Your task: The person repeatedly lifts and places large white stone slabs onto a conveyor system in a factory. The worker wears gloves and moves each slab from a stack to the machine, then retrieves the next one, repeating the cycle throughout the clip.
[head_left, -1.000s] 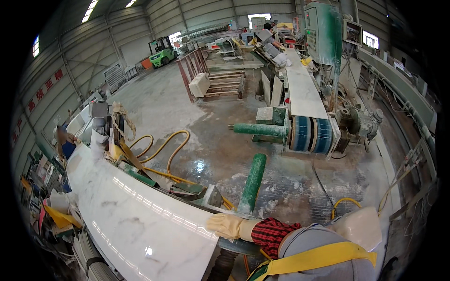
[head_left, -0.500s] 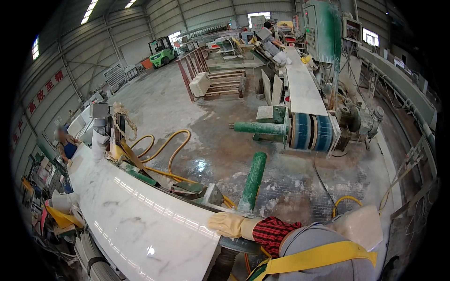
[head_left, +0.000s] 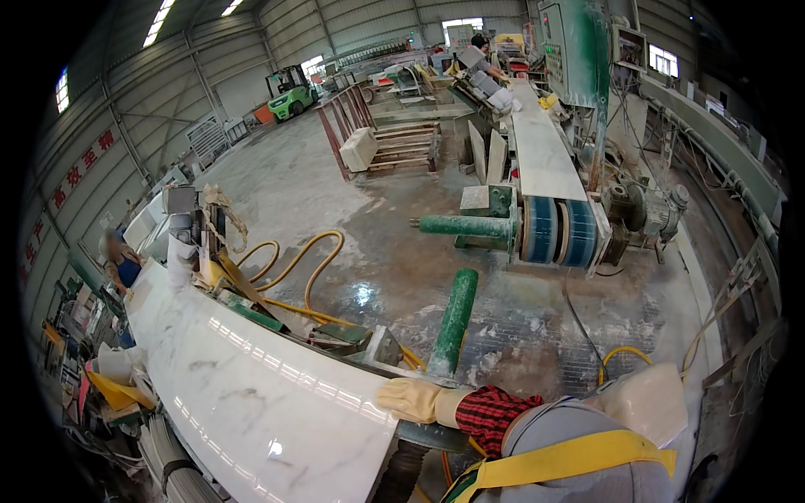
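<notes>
A long, polished white marble slab (head_left: 268, 394) with grey veins runs from the lower middle toward the far left. My left hand (head_left: 408, 400), in a cream rubber glove, lies on the slab's near right corner, its fingers extended over the top. A red-and-black plaid sleeve (head_left: 495, 419) covers that forearm, which comes in from the lower right. Beneath the hand is a dark roller end (head_left: 432, 436), just past the slab's edge. A green cylinder (head_left: 454, 323) juts out beyond the glove. My right hand does not show.
Ahead, another pale slab (head_left: 545, 142) lies on a conveyor with blue rollers (head_left: 553, 235). Yellow hose (head_left: 323, 268) loops across the wet floor. A co-worker (head_left: 126, 264) stands at the slab's far left end. Farther off are a wooden pallet (head_left: 407, 147) and a green forklift (head_left: 291, 94).
The view has shifted very slightly. My left hand stays on the same corner of the marble slab.
</notes>
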The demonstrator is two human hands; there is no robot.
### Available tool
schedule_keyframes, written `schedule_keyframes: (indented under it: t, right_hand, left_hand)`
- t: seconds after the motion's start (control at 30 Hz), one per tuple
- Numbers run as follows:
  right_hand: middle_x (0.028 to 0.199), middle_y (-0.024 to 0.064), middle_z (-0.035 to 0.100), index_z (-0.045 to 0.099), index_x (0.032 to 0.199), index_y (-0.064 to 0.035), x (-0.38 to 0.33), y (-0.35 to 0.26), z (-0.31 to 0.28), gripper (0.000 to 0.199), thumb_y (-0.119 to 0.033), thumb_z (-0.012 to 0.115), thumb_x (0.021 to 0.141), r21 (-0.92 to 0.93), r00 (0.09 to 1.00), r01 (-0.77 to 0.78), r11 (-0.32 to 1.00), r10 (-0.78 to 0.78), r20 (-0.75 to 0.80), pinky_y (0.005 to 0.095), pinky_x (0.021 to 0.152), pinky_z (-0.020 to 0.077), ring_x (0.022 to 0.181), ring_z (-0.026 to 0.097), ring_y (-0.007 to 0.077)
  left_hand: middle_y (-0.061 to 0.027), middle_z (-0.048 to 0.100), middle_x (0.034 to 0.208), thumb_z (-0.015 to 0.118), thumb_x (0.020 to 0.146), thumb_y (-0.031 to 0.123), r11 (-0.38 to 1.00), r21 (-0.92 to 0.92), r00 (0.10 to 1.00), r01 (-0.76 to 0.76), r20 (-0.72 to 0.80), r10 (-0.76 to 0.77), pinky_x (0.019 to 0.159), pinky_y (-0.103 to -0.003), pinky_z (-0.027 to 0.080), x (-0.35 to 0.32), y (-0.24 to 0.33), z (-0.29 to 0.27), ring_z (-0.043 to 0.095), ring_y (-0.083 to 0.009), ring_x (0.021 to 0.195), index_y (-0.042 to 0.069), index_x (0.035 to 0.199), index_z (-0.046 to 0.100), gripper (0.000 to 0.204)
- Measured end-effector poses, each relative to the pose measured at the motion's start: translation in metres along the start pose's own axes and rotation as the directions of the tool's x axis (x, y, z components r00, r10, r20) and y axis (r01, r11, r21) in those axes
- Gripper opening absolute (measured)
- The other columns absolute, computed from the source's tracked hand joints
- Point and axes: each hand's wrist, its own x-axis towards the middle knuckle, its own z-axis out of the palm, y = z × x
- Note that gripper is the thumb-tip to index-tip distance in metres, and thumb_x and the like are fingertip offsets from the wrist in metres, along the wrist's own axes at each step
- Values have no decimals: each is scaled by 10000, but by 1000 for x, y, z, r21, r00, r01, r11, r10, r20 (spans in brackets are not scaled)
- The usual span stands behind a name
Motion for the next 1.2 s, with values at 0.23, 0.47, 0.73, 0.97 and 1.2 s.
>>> schedule_keyframes:
  t: [0.23,0.47,0.73,0.97,1.2]
  right_hand:
    - [1287,168,652,640,1225,-28,-1,-4,0,370,-111,721,873,-39,983,56,998,-62,-175,463,1088,507,1220,626,382]
    - [1277,168,642,629,1215,-31,-5,-1,5,364,-123,717,874,-37,983,60,998,-65,-169,472,1081,497,1218,616,384]
    - [1412,180,611,633,1327,-23,-13,-2,16,437,-143,700,912,-53,997,-16,998,12,-76,490,1175,441,1332,564,393]
    - [1369,163,616,636,1305,-42,-16,-7,11,429,-138,711,894,-32,996,-31,999,28,-80,477,1172,433,1312,567,374]
    - [1300,152,616,624,1260,-56,-19,-14,11,393,-143,705,885,-86,987,-34,996,19,-159,477,1131,453,1261,579,370]
  left_hand:
    - [-323,719,1231,611,1019,279,1000,-18,998,24,65,-23,1092,-658,482,-6,0,3,662,-520,1180,-59,1254,737,430]
    - [-335,702,1274,587,1019,286,999,-39,993,26,113,-22,1132,-668,442,-17,-9,14,635,-527,1232,-75,1281,719,466]
    - [-349,683,1322,560,1019,295,998,-58,985,31,170,-21,1177,-679,397,-15,-5,-4,604,-535,1292,-94,1312,698,506]
    - [-333,717,1239,601,1016,284,998,-43,989,49,141,-42,1121,-650,467,-14,6,-8,659,-527,1194,-69,1240,736,439]
    - [-319,729,1214,619,1017,267,998,-39,997,47,64,-44,1086,-630,495,-26,2,14,677,-511,1159,-59,1225,747,407]
